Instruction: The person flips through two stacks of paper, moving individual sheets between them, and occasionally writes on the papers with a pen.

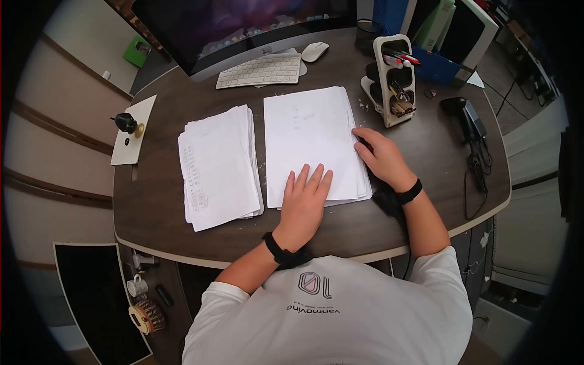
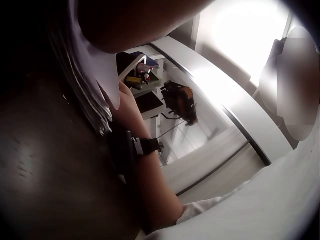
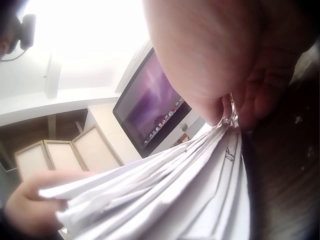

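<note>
Two stacks of white paper lie side by side on a dark wooden desk. On the right-hand paper stack (image 1: 310, 134), whose top sheet bears faint marks, my left hand (image 1: 303, 204) rests palm down with fingers extended near the front edge. My right hand (image 1: 383, 159) is at the stack's right edge. In the right wrist view, its thumb and fingers pinch the edge of the layered sheets (image 3: 165, 195). Left of it sits the other paper stack (image 1: 219, 167), slightly skewed, with rows of handwriting on top.
Behind the papers are a keyboard (image 1: 260, 71), a mouse (image 1: 315, 52) and a monitor (image 1: 243, 24). A pen organizer (image 1: 395, 82) stands to the back right. Further right lies a black corded device (image 1: 467, 118). A small dark object (image 1: 126, 123) stands at the left edge.
</note>
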Available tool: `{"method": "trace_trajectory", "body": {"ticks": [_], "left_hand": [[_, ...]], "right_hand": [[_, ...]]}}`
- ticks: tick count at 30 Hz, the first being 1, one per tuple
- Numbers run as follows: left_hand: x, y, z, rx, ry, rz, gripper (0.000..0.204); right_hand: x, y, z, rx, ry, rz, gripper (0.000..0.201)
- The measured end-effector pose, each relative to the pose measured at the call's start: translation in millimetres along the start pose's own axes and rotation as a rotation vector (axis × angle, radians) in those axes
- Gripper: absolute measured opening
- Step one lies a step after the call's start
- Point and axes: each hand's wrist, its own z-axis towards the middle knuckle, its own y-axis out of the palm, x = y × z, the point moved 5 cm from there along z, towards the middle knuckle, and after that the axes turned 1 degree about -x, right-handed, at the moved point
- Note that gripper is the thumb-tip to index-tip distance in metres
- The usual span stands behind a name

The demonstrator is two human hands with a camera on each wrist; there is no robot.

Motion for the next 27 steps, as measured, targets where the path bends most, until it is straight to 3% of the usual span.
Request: {"method": "trace_trajectory", "body": {"ticks": [6, 10, 12, 13, 15, 19, 27], "left_hand": [[7, 2, 1, -0.082, 0.000, -0.013, 0.067], [-2, -24, 10, -0.090, -0.057, -0.170, 0.079], [-34, -38, 18, 0.093, -0.210, -0.179, 0.088], [-48, -36, 22, 0.093, -0.209, -0.180, 0.088], [-85, -27, 21, 0.152, -0.482, -0.253, 0.090], [-89, -13, 18, 0.086, -0.503, -0.586, 0.092], [-70, -15, 20, 0.027, -0.511, -0.649, 0.092]], "right_hand": [[5, 3, 0, -0.001, -0.012, -0.009, 0.035], [2, 1, 0, 0.006, -0.035, -0.035, 0.035], [1, 0, 0, 0.005, -0.019, -0.031, 0.036], [0, 0, 0, 0.003, -0.009, -0.025, 0.036], [-6, -1, 0, 0.008, 0.021, -0.007, 0.036], [-4, 2, 1, -0.008, 0.105, 0.043, 0.038], [-8, 3, 1, -0.025, 0.011, -0.034, 0.039]]}}
